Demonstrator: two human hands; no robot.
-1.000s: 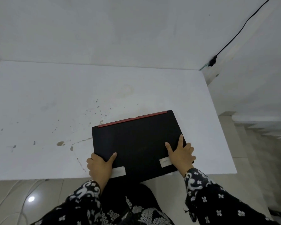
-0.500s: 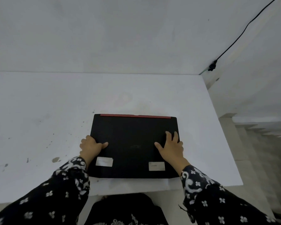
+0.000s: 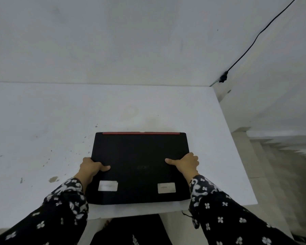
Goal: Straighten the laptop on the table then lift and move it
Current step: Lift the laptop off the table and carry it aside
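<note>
A closed black laptop (image 3: 140, 156) with a red strip along its far edge lies square on the white table (image 3: 42, 129), near the front right. Two pale stickers sit on its lid close to me. My left hand (image 3: 91, 167) grips the laptop's left edge, thumb on the lid and fingers curled round the side. My right hand (image 3: 185, 163) grips the right edge the same way. Whether the laptop rests on the table or is slightly raised I cannot tell.
The table carries brown stains and specks left of the laptop. A white wall (image 3: 131, 41) stands right behind the table. A black cable (image 3: 254, 39) runs down the wall at the right. The table's right edge drops to a tiled floor (image 3: 281, 174).
The laptop was turned from skewed to square with the table's edges. Both hands slid from flat on the lid out to the side edges and closed on them.
</note>
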